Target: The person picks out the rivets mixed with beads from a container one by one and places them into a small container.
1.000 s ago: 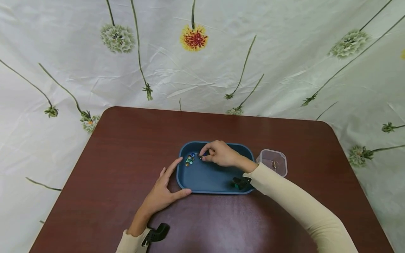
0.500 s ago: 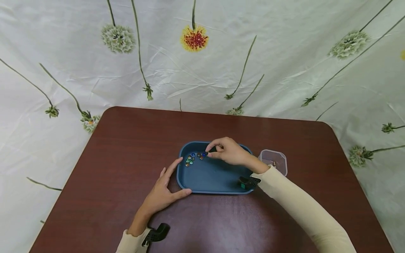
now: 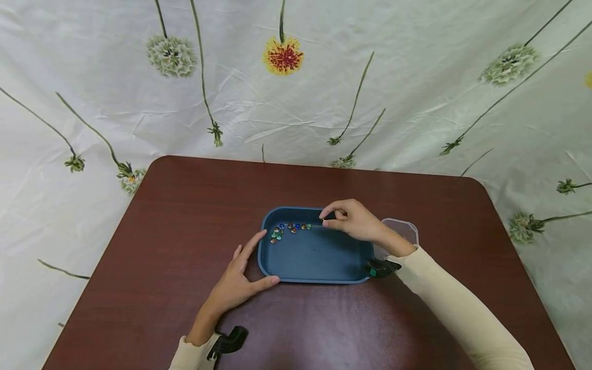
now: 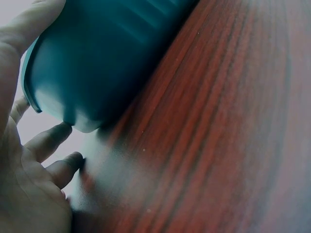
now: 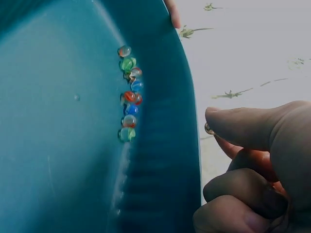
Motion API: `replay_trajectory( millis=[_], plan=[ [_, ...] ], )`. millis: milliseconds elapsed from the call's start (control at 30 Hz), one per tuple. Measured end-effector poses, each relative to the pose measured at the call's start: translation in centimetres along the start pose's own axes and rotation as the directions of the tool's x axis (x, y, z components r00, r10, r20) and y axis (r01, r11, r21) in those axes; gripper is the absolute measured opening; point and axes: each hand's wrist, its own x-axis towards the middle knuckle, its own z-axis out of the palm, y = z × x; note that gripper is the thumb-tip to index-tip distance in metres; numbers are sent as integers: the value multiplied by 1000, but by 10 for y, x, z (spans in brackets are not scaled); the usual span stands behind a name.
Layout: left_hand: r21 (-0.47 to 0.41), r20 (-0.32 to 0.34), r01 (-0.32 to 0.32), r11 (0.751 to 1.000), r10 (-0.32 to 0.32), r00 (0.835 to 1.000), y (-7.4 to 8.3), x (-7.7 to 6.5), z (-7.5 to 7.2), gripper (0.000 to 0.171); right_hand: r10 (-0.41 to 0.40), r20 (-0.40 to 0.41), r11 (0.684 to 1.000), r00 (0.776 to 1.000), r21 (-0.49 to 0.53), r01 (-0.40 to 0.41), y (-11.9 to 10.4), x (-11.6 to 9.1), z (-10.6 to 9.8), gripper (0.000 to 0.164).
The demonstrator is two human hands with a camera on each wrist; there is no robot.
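Several glass marbles (image 3: pixel 276 235) in blue, green and red-orange lie in the blue tray (image 3: pixel 319 259), clustered at its left and running in a short row along its far side. My right hand (image 3: pixel 353 222) is over the tray's far right part. Between thumb and index finger it pinches a small, shiny, amber-looking marble (image 5: pixel 209 128), mostly covered by the fingertips; the other fingers are curled, and the palm is hidden. My left hand (image 3: pixel 236 282) is spread at the tray's left end, its index fingertip at the left rim and its thumb at the front corner.
A clear plastic container (image 3: pixel 401 229) stands right beside the tray, partly hidden behind my right wrist. Both rest on a dark red-brown wooden table (image 3: pixel 199 205). A white floral cloth (image 3: pixel 324 92) hangs beyond its far edge.
My right hand has moved right along the tray's far side. Marbles in the row there, a green one at its right end, now show where the fingers were. The left hand stays put.
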Motion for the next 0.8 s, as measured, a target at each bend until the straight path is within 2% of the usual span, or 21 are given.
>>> replay_trajectory(
  millis=[533, 800],
  plan=[
    [0, -7, -3, 1000, 3, 1000, -1, -1, 0, 100, 40, -54, 998, 998, 48, -37, 16, -26, -21, 23],
    [8, -2, 3, 1000, -3, 1000, -1, 0, 0, 100, 51, -74, 999, 996, 21, -49, 24, -33, -26, 23]
  ],
)
